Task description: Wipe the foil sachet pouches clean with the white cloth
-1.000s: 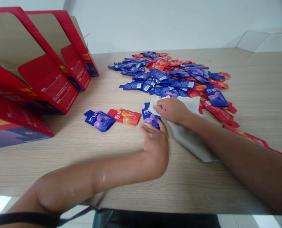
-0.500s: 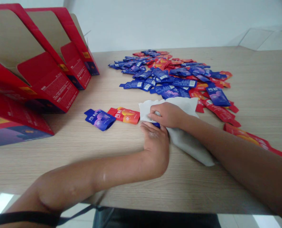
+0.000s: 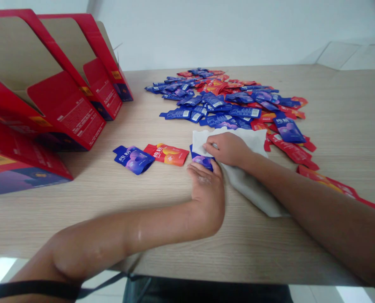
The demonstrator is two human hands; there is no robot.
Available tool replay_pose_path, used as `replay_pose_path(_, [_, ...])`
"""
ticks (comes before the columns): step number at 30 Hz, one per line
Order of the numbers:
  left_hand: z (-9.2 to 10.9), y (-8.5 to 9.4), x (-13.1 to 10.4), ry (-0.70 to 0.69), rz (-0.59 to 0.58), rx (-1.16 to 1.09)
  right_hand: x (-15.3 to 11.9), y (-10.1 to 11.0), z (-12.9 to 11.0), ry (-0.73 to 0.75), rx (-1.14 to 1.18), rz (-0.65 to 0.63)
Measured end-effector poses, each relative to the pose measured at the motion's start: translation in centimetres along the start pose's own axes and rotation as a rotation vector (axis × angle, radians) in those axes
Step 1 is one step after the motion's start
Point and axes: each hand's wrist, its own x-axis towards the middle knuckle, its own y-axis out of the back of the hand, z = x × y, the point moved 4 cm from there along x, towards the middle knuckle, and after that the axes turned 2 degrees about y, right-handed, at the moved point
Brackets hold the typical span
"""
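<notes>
Head view: the right hand (image 3: 227, 147) clenches white cloth (image 3: 253, 141) in a closed grip. The left hand (image 3: 208, 189), open-fingered, presses a blue pouch (image 3: 202, 160), which dragging cloth could skew.

Red cartons (image 3: 67, 107), tan inside, stand in a row at left on wood-grain counter (image 3: 95, 198). Pale wall (image 3: 206, 33) behind. Clear panel (image 3: 338, 54) at far right, by wall. Light floor (image 3: 314, 293) below, bright patches.
</notes>
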Motion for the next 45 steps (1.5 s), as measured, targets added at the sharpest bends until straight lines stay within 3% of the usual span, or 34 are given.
replay_pose_path(5, [0.1, -0.1, 0.0, 0.014, 0.026, 0.007, -0.5, 1.2, -1.3, 0.112, 0.111, 0.089])
replay_pose_path(9, [0.1, -0.3, 0.0, 0.018, 0.030, 0.014, -0.5, 0.6, -2.3, 0.195, 0.133, -0.041])
replay_pose_path(21, [-0.2, 0.1, -0.1, 0.033, 0.037, -0.090, -0.1, 0.2, -1.1, 0.063, 0.109, -0.079])
replay_pose_path(30, [-0.1, 0.2, 0.0, 0.010, 0.026, 0.060, -0.1, -0.2, -1.0, 0.064, 0.103, -0.076])
replay_pose_path(45, [-0.1, 0.1, -0.2, 0.044, 0.047, -0.077, -0.1, -0.3, -1.0, 0.070, 0.088, -0.076])
